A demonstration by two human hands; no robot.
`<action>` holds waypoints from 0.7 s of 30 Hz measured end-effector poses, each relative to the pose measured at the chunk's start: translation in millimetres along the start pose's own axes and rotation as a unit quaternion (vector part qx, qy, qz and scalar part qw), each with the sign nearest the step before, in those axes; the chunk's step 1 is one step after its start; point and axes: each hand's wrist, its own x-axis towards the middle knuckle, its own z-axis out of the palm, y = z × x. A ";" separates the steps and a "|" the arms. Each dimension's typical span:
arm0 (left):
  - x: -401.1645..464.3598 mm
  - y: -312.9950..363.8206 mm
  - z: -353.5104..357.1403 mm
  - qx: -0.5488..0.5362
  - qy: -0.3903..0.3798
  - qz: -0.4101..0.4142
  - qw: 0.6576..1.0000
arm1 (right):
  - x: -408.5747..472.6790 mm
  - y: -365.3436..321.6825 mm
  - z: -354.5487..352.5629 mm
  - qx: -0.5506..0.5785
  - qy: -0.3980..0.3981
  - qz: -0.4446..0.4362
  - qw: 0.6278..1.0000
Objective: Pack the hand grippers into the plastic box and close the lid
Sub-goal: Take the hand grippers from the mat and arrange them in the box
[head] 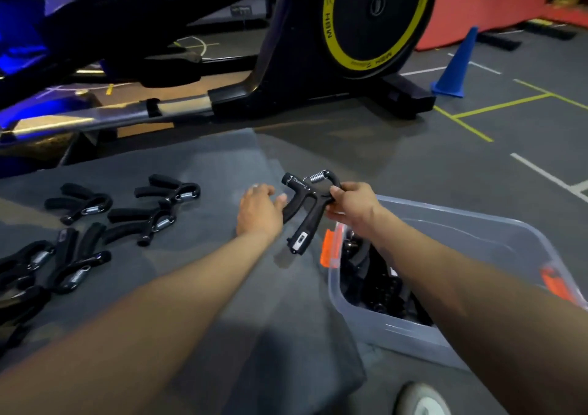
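Right grip (351, 206) holds hand gripper (307, 211) nr plastic box (445, 335)

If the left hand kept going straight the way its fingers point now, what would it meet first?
The left hand points up and right, with its fingertips at the near handle of the hand gripper that the right hand pinches. It would likely meet that handle first, and may already touch it; depth is unclear.
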 end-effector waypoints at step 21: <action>-63.0 96.9 148.0 -0.240 -0.242 -0.064 0.938 | -23.8 29.1 -158.5 -0.278 0.070 0.056 0.956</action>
